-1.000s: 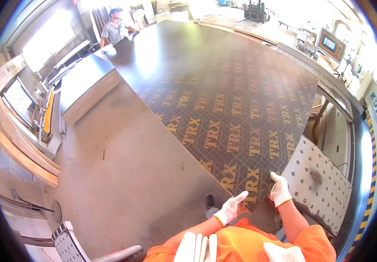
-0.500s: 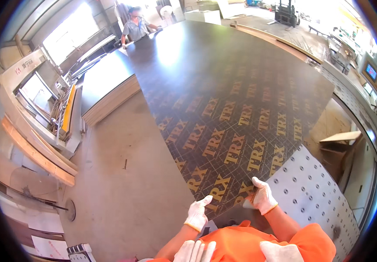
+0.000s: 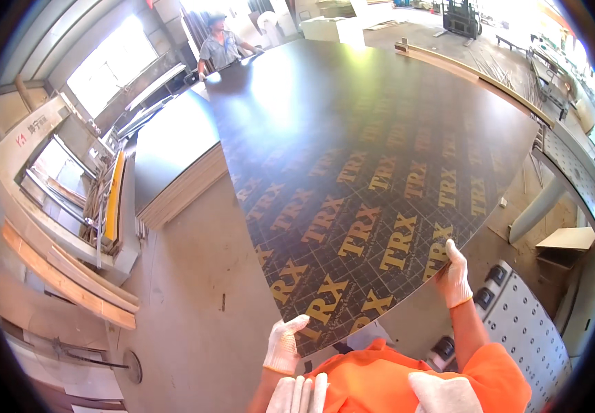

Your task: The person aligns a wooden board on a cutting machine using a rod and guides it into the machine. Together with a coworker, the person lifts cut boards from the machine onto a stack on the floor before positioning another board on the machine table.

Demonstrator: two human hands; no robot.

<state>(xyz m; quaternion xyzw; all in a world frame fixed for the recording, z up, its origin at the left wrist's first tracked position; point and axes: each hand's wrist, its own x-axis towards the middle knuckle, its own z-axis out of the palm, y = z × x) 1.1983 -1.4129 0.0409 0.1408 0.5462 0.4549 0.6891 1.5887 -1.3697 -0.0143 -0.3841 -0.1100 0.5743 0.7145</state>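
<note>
A large dark film-faced plywood sheet point(image 3: 338, 172) with yellow printing stretches from my body to the far end. White knitted gloves cover both my hands. At the near left corner, my left hand point(image 3: 285, 344) is closed on the sheet's edge, thumb on top. My right hand point(image 3: 454, 279) grips the near right edge the same way, its fingers hidden beneath. A co-worker point(image 3: 220, 48) in a grey shirt stands at the far left corner, hands at the sheet's far edge. Pale glove-like shapes point(image 3: 442, 394) lie at the picture's lower edge, over my orange shirt.
A stack of dark-topped boards point(image 3: 184, 186) stands left of the sheet. To the right is a metal table with studded top point(image 3: 524, 320), and a machine rail point(image 3: 476, 69) beyond it. Wooden planks point(image 3: 70, 282) lie far left. A forklift point(image 3: 461, 17) stands at the back.
The sheet's near end has swung left, away from the studded table, uncovering more floor. My left hand has moved left and down; my right has moved up and right along the edge.
</note>
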